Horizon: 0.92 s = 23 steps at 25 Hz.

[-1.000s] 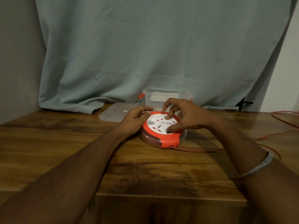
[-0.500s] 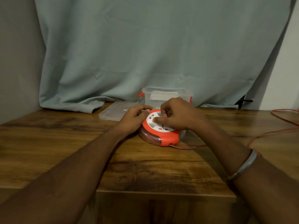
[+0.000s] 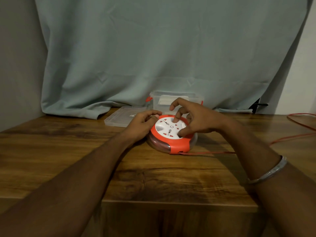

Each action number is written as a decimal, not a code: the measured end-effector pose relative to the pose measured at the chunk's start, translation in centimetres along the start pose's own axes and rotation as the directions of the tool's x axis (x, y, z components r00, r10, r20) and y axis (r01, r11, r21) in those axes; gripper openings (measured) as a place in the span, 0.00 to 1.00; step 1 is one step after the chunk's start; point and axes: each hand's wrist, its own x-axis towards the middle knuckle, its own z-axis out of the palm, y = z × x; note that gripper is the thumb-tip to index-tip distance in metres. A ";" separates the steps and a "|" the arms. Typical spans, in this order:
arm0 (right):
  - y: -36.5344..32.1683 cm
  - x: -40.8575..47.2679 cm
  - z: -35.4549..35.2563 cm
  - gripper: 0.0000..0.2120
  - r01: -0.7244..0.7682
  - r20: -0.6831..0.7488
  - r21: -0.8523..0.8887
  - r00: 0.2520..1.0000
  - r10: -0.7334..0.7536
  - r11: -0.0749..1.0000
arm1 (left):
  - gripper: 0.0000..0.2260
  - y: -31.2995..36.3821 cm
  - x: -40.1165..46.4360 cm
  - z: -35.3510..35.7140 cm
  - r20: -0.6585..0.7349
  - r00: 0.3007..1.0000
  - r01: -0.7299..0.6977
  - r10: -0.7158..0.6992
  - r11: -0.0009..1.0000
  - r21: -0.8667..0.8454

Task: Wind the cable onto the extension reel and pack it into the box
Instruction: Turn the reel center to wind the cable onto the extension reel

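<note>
1. One orange and white extension reel (image 3: pixel 171 134) lying flat on the wooden table (image 3: pixel 68 159), between two hands.
2. Left hand (image 3: pixel 142 123) curled against the reel's left rim, thumb on the orange edge.
3. Right hand (image 3: pixel 195 117) spread loose over the white top, fingertips (image 3: pixel 175 119) pressing down, not closed around anything.
4. One red cable (image 3: pixel 213 152) running out from the reel's front, off to the right.
5. One clear box (image 3: pixel 177 100) behind the reel, one clear lid (image 3: pixel 119 118) beside it.
</note>
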 end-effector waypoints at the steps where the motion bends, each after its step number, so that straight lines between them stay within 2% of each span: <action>1: -0.2 -0.1 0.1 0.34 -0.014 -0.005 -0.030 1.000 0.014 0.999 | 0.13 0.0 0.0 0.0 -0.006 1.000 0.002 -0.002 1.000 0.004; 6: -0.6 0.0 0.7 0.23 -0.002 -0.080 -0.159 0.997 -0.011 0.987 | 0.13 -0.1 0.1 0.1 -0.009 1.000 0.004 -0.004 1.000 0.014; 10: -0.9 0.4 1.3 0.24 -0.062 -0.131 -0.245 0.991 0.031 0.968 | 0.12 -0.1 0.0 0.1 -0.021 1.000 -0.011 0.011 1.000 -0.011; 15: -1.7 0.8 2.4 0.26 -0.036 -0.163 -0.285 0.986 -0.011 0.958 | 0.13 -0.1 -0.1 0.1 0.014 1.000 -0.023 0.023 1.000 0.010; 17: -1.8 0.8 2.2 0.18 0.003 -0.180 -0.251 0.982 -0.050 0.968 | 0.14 0.0 -0.1 0.1 0.014 1.000 -0.021 0.021 1.000 0.007; 19: -1.6 0.5 1.3 0.06 0.065 -0.155 -0.121 0.984 -0.084 0.991 | 0.14 0.2 -0.2 0.1 0.013 1.000 -0.013 0.013 1.000 0.020; 21: -1.0 0.0 0.3 0.20 0.082 -0.062 0.009 0.995 -0.081 0.997 | 0.14 0.3 -0.3 0.1 0.015 1.000 -0.006 0.005 1.000 0.029; 23: -0.2 -0.2 -0.2 0.29 0.068 -0.010 0.031 0.998 -0.068 0.997 | 0.14 0.4 -0.4 0.1 0.018 1.000 -0.004 0.004 1.000 0.026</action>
